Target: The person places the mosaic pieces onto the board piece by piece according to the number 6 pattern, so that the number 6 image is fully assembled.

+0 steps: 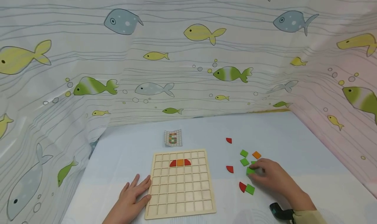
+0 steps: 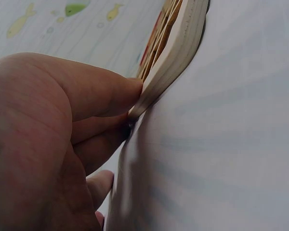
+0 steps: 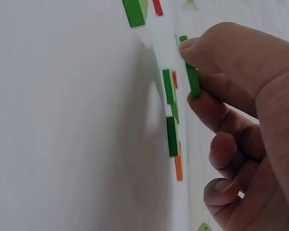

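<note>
On the white table lies a pale wooden grid board (image 1: 181, 184). Near its top, an orange square sits (image 1: 180, 163) between two red quarter-round tiles (image 1: 173, 163). My left hand (image 1: 129, 199) rests against the board's left edge, its fingers spread; the left wrist view has the thumb (image 2: 106, 94) touching the board's side (image 2: 171, 67). Right of the board, my right hand (image 1: 272, 176) pinches a green square tile (image 3: 191, 74) between thumb and fingers, raised off the table in the right wrist view. Other green tiles (image 1: 244, 162) lie close by.
Behind the board lies a small paper pattern card (image 1: 173, 138) with a coloured grid figure. Loose red quarter-rounds (image 1: 229, 169) and an orange square (image 1: 256, 155) are scattered at right. A fish-print curtain (image 1: 188, 60) surrounds the table's back and sides.
</note>
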Demonstrator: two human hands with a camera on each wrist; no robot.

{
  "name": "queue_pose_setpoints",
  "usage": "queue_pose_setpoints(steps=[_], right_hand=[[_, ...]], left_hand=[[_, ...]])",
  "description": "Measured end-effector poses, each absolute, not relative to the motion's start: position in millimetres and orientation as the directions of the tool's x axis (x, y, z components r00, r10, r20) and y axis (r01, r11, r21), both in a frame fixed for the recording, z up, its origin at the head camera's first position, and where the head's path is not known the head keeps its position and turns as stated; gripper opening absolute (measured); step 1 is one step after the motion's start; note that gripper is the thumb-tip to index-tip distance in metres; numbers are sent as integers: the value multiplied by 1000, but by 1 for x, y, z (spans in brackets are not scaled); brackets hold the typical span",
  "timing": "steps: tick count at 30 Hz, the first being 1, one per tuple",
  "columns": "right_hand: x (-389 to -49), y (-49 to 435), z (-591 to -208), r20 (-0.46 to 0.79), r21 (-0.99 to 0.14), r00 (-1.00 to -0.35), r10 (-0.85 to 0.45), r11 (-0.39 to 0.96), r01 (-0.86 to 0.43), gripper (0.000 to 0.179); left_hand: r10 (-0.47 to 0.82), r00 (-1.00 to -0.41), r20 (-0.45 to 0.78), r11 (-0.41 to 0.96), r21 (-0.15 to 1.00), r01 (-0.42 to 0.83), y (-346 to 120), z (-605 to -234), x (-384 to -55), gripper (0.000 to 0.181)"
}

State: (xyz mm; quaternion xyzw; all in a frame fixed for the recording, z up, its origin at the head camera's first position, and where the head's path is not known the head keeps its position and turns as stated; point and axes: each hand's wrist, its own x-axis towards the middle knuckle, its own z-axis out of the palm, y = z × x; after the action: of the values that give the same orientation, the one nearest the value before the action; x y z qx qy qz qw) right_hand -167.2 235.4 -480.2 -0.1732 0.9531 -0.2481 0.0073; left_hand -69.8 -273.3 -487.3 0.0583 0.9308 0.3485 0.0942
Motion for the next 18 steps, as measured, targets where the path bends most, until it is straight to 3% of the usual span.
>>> queue_pose_setpoints(steps=[9,18], right_hand=[[-175,217,-472,202,-471,-875,-440,740,-481,22],[-187,185,-461,176,-479,-837,-518,698,-533,18]], left_hand=[[172,-974,-148,743,669,29,-273,-486,-71,60],[176,-973,-147,745,666,34,-273,-485,-70,60]])
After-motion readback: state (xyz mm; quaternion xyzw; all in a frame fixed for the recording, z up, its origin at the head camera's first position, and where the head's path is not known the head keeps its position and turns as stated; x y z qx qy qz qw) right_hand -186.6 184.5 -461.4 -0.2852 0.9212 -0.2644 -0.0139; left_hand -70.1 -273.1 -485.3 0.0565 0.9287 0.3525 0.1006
